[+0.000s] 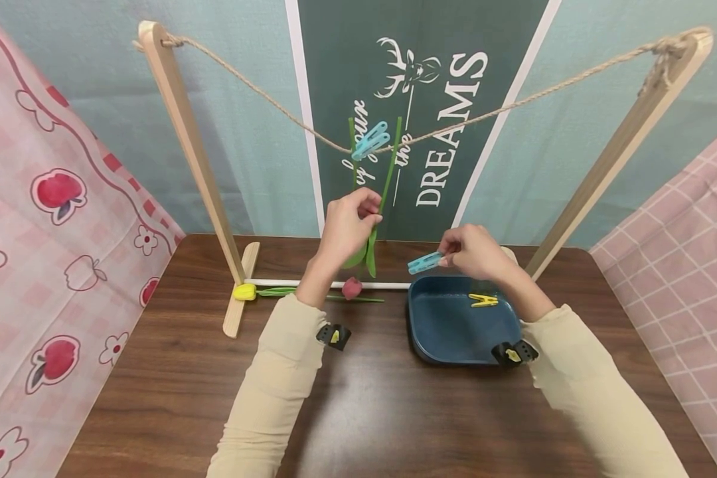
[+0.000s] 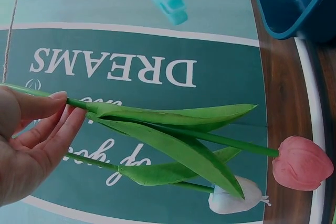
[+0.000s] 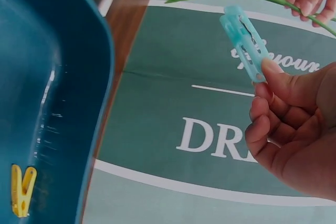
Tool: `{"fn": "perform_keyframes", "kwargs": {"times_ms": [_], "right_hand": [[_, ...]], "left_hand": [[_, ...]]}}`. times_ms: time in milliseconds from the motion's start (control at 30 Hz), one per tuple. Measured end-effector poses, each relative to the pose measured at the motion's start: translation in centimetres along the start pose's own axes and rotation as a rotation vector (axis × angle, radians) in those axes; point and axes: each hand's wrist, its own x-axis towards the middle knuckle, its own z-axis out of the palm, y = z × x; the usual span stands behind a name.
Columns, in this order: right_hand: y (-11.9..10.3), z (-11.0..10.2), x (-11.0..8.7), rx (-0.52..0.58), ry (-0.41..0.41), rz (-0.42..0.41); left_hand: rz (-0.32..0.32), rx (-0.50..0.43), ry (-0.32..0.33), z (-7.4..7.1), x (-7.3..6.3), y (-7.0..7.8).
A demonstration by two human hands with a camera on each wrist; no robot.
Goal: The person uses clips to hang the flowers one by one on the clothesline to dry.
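Note:
Between thumb and fingers, my left hand [image 1: 348,226] pinches the green stem of a pink artificial tulip [image 2: 302,163], its bloom pointing down. The top of that stem reaches up beside the sagging rope [image 1: 484,119]. A white tulip [image 2: 236,195] hangs just behind it; a light-blue clothespin [image 1: 370,141] grips its stem on the rope. My right hand [image 1: 475,252] pinches a second light-blue clothespin [image 3: 244,44] by one end, above the basin's far left corner and apart from the rope.
A blue basin [image 1: 418,332] on the wooden table [image 1: 358,411] holds a yellow clothespin [image 1: 483,301]. A yellow tulip [image 1: 245,292] lies by the rack's left foot. Two wooden posts [image 1: 194,153] carry the rope, and a white bar [image 1: 287,284] runs low between them.

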Motion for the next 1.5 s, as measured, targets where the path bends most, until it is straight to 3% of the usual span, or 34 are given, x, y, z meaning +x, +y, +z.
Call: {"fn": "perform_keyframes", "kwargs": {"times_ms": [867,1167,1500], "right_hand": [[-3.5,-5.0,0.6,-0.105,0.035,0.005],[-5.0,-6.7,0.8,-0.118,0.102,0.029],[-6.8,-8.1,1.5,-0.186,0.181,-0.022]], "left_hand": [[-0.025,-0.026,0.004,-0.3,0.0,0.4],[-0.032,-0.034,-0.008,0.0,0.1,0.3],[-0.041,-0.039,-0.005,0.0,0.0,0.2]]}}
